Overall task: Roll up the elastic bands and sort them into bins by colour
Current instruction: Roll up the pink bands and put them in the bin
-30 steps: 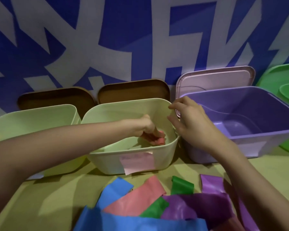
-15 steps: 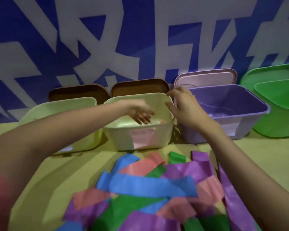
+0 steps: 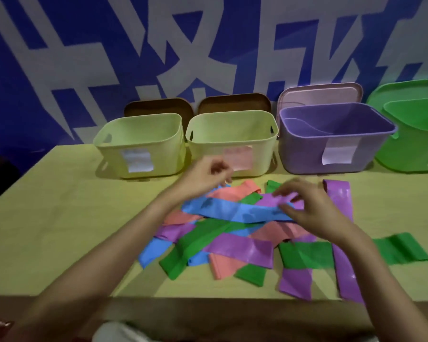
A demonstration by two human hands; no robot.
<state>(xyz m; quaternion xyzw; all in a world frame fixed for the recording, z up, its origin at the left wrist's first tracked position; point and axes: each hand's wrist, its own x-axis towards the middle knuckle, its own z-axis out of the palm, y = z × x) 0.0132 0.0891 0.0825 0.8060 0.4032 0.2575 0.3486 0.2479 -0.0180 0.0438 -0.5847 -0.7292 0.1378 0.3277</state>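
Bands (image 3: 237, 233) lie heaped on the bench (image 3: 59, 218); my right hand (image 3: 309, 208) pinches the blue band (image 3: 232, 210), left hand (image 3: 205, 177) loosely curled, holding nothing.

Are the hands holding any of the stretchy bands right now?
The right hand touches the blue band at its right end; blur hides any grip. The left hand holds nothing.

four bins stood in a row: two pale yellow bins (image 3: 141, 144) (image 3: 230, 141), one purple bin (image 3: 336, 141), one green bin (image 3: 415, 139). three paper labels (image 3: 137, 160) showed on them. four lids leaned behind: two brown lids (image 3: 158, 107), one pink lid (image 3: 319, 93), one green.
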